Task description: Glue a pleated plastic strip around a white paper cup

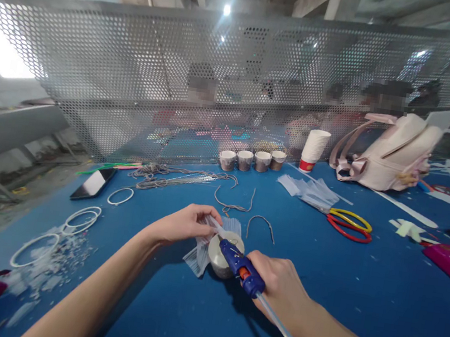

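My right hand grips a blue hot glue gun with a clear glue stick sticking out of its back, and the nozzle points at the top of a small grey cup-shaped pot on the blue table. My left hand pinches a piece of pale sheer fabric that wraps around the pot's left side and rim. The pot stands between both hands, near the table's front.
Several small pots, a stack of paper cups and a pale backpack line the perforated metal screen. Grey cords, white rings, a phone, red and yellow hoops, fabric pieces. People sit behind the screen.
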Demonstrator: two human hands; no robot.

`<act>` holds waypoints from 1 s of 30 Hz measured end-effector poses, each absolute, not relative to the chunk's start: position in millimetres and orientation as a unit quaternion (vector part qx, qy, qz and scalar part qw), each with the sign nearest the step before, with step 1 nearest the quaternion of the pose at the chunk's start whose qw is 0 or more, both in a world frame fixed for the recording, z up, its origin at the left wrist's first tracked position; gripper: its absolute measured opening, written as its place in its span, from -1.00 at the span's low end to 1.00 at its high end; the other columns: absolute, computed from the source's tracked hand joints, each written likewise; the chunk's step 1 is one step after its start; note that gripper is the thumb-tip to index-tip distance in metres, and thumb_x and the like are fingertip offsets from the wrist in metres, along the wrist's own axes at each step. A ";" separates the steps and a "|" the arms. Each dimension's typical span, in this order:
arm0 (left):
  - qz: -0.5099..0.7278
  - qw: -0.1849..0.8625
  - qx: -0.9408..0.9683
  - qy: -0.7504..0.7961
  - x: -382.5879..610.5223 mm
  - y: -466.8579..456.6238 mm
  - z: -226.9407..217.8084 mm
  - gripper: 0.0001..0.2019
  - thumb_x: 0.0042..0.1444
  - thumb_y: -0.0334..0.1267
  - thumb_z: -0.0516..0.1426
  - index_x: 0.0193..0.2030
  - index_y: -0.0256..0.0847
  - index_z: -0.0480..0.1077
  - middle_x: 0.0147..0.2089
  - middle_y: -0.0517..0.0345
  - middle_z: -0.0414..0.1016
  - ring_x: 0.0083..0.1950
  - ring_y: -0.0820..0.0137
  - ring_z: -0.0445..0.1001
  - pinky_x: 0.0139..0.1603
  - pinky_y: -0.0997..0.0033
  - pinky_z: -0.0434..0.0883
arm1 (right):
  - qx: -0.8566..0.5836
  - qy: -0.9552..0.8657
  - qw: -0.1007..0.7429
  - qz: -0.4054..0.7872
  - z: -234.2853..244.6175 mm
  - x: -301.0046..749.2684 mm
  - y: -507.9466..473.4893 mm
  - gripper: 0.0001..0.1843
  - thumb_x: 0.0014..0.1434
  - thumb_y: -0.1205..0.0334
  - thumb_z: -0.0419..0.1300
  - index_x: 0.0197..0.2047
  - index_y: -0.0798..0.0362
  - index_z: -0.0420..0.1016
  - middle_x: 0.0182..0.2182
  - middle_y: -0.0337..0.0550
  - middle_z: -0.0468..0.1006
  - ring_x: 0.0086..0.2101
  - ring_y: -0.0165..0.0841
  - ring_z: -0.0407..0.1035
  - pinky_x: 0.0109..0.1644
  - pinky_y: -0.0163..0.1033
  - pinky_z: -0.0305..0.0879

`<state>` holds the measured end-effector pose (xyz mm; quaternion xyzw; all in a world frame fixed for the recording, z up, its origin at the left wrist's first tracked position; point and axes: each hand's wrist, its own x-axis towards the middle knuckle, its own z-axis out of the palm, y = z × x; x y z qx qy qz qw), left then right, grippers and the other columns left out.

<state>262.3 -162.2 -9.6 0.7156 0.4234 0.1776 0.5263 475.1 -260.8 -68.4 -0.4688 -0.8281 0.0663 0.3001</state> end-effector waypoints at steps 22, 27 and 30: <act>0.093 0.436 0.789 0.423 254.5 -175.3 11.8 -0.67 -0.13 -0.26 0.20 -0.14 -0.19 0.38 -0.29 0.20 0.41 -0.29 0.40 0.35 -0.33 0.48 0.29 | -0.558 -0.627 0.391 0.377 -32.4 525.8 -269.5 -0.75 0.08 0.04 0.11 -0.42 0.06 0.42 -0.65 -0.30 0.33 -0.62 -0.43 0.19 -0.53 -0.33 0.11; 0.110 0.470 0.762 0.432 256.7 -179.3 12.0 -0.71 0.02 -0.09 0.14 -0.17 -0.21 0.39 -0.32 0.18 0.39 -0.34 0.44 0.34 -0.34 0.49 0.30 | -0.643 -0.570 0.399 0.320 -48.2 544.0 -231.3 -0.65 0.04 -0.06 0.09 -0.52 0.05 0.41 -0.71 -0.27 0.32 -0.63 -0.39 0.22 -0.54 -0.30 0.10; 0.133 0.473 0.748 0.446 259.1 -184.5 10.8 -0.72 0.06 -0.05 0.11 -0.21 -0.21 0.39 -0.34 0.20 0.37 -0.38 0.47 0.32 -0.38 0.50 0.30 | -0.667 -0.554 0.417 0.271 -60.6 548.0 -212.4 -0.67 0.00 -0.06 0.10 -0.49 0.05 0.39 -0.66 -0.21 0.38 -0.60 -0.33 0.26 -0.52 -0.26 0.15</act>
